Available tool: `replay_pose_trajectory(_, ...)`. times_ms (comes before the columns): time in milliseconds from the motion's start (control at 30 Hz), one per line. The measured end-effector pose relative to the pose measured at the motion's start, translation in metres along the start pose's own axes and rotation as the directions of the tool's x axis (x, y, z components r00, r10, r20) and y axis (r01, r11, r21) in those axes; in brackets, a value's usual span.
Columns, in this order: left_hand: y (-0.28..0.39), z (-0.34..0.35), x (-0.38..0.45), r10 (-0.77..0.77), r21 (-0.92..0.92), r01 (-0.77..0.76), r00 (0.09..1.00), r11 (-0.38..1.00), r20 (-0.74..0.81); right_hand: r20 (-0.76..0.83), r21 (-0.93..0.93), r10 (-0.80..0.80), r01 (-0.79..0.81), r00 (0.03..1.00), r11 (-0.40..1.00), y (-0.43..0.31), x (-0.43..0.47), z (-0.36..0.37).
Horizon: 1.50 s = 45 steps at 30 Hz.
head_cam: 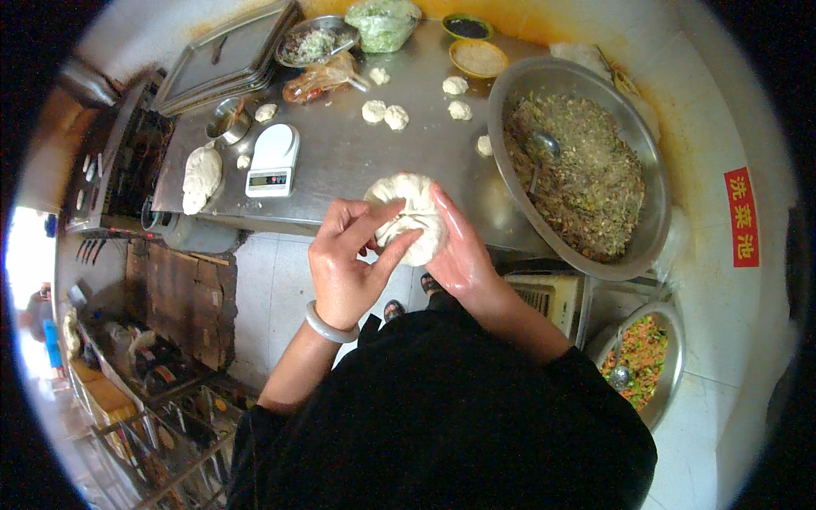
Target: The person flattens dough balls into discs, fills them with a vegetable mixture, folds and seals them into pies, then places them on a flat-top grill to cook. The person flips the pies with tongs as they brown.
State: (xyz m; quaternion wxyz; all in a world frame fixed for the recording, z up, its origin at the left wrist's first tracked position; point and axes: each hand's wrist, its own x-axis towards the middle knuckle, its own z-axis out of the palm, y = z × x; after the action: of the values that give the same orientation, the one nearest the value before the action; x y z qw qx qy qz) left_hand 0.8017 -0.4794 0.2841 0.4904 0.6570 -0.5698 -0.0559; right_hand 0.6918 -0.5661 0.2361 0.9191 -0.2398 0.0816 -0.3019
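Note:
A round of white dough with gathered pleats [417, 241] is held up between both my hands, over the near edge of the steel table [331, 153]. My left hand [360, 245], with a pale bangle on its wrist, pinches the folds at the top with thumb and fingers. Cupped around the other side of the dough is my right hand [460, 245], its skin shiny. Several small dough pieces [396, 117] lie on the table beyond. At right, a large metal bowl [660, 197] holds a chopped filling with a spoon [546, 144] in it. Whether filling is inside the dough cannot be seen.
Left on the table are a white kitchen scale [274, 159], a larger dough lump [203, 177] and a small metal pot [231, 124]. Stacked trays [220, 64] stand at the back left. A second filling bowl [677, 357] sits low at right. A gas cylinder [201, 233] stands below the table.

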Motion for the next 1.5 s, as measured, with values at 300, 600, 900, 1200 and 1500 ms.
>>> replay_pose_trajectory(300, -0.014, 0.004, 0.007, -0.497, -0.706, 0.417, 0.861, 0.572, 0.105, -0.020, -0.039, 0.113, -0.114, 0.993, 0.993, -0.006, -0.003, -0.009)
replay_pose_trajectory(600, 0.007, 0.008, -0.009, -0.010, -0.026, 0.007, 0.995, 1.000, -0.096, -0.091, 0.146, -0.002, 0.016, 0.996, 0.989, -0.012, 0.000, -0.003)
replay_pose_trajectory(900, -0.004, 0.016, -0.002, -0.376, -0.563, 0.267, 0.923, 0.782, -0.084, -0.010, 0.180, 0.043, -0.041, 0.999, 0.983, -0.017, 0.003, -0.012)
replay_pose_trajectory(1200, 0.005, 0.023, 0.009, -0.180, -0.094, 0.161, 0.950, 0.983, -0.255, 0.029, 0.085, 0.150, -0.152, 0.988, 0.985, -0.015, 0.011, -0.018)
replay_pose_trajectory(1500, -0.003, 0.019, -0.013, -0.060, 0.530, 0.038, 0.998, 0.847, 0.023, 0.082, 0.201, 0.385, -0.393, 0.919, 0.897, 0.019, 0.028, -0.003)
